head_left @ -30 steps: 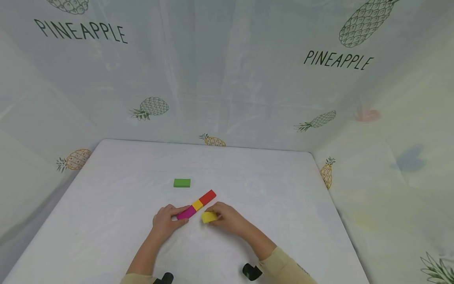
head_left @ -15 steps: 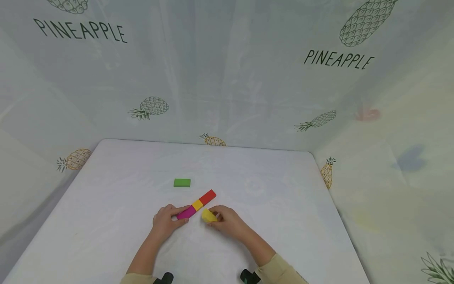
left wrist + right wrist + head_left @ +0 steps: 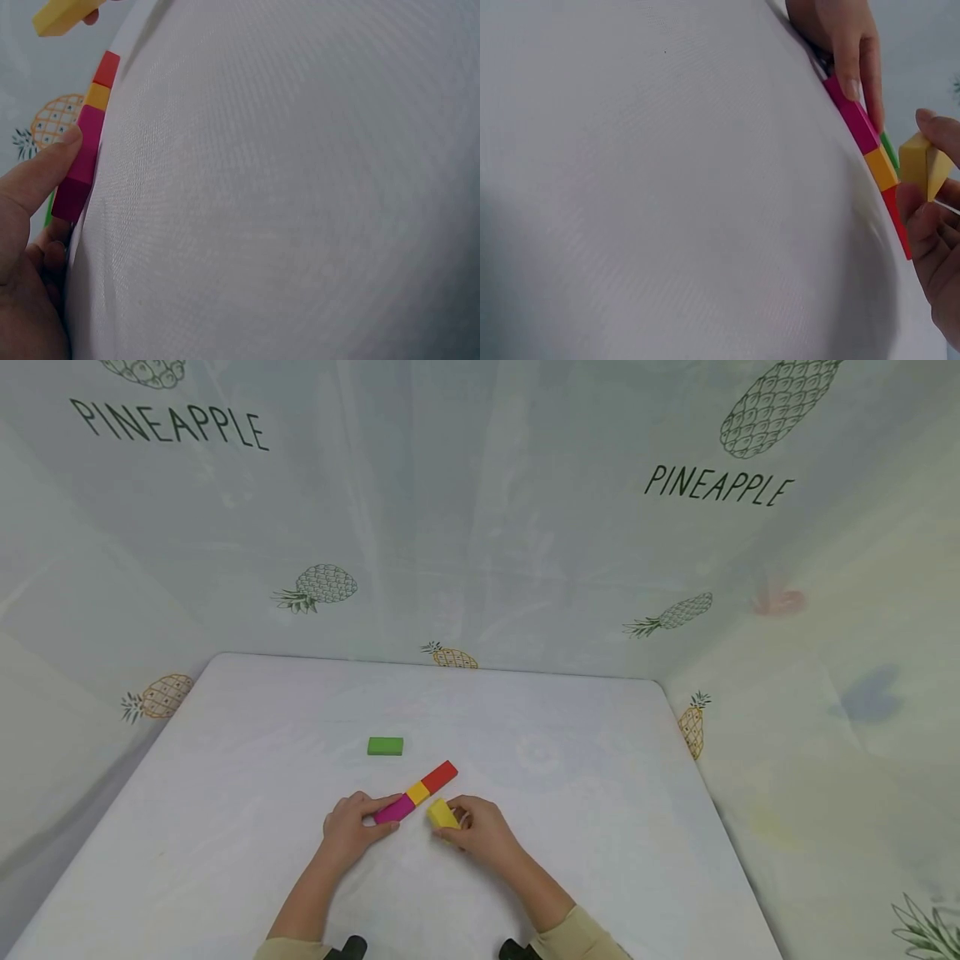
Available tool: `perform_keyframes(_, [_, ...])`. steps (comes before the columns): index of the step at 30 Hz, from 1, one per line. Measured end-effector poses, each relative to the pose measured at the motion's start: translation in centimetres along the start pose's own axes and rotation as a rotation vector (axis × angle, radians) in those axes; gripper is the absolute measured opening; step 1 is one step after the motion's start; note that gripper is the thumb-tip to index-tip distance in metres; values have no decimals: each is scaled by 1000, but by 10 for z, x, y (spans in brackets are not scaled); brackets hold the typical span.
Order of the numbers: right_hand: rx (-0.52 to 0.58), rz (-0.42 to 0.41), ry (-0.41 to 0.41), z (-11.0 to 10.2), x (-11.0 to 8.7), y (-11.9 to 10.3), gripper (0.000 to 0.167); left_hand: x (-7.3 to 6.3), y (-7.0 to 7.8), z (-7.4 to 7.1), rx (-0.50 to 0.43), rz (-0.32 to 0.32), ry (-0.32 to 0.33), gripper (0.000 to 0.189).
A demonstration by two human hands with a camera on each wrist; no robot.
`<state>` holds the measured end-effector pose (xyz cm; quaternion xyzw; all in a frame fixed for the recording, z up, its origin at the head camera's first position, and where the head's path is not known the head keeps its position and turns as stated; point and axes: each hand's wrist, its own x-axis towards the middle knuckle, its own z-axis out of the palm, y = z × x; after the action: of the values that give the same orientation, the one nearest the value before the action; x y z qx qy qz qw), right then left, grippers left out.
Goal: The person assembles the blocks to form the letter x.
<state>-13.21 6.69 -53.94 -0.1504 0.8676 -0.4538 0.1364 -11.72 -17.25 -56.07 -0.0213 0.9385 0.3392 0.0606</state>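
My left hand (image 3: 354, 830) holds the magenta block (image 3: 394, 810) between thumb and fingers on the white table. In line with that block, end to end, lie an orange-yellow block (image 3: 417, 792) and a red block (image 3: 439, 777), forming a slanted row. My right hand (image 3: 483, 831) pinches a yellow block (image 3: 443, 814) just right of the row. In the right wrist view this yellow block (image 3: 924, 166) is raised off the table and tilted, with thumb and fingertips on it. Behind the row rests a green block (image 3: 386, 746), apart from both hands.
The white table (image 3: 570, 760) has its far edge against a pale curtain (image 3: 495, 527) printed with pineapples. A dark wrist device (image 3: 347, 948) shows at the left sleeve, and another dark device (image 3: 517, 950) at the right.
My right hand has turned the yellow block in its fingers, and the right forearm has shifted a little to the left. The left hand, the row and the green block have stayed put.
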Motion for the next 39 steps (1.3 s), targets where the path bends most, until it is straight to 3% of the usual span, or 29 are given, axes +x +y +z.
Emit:
perform_keyframes(6, [-27,7,47,6,2,2,40,0,0,0,2,6,1,48])
perform_keyframes(24, [-24,60,88,17,9,0,36,1,-2,2,9,9,17,50])
perform_keyframes(39, [-16,60,213,22,7,1,31,1,-3,2,7,-8,4,51])
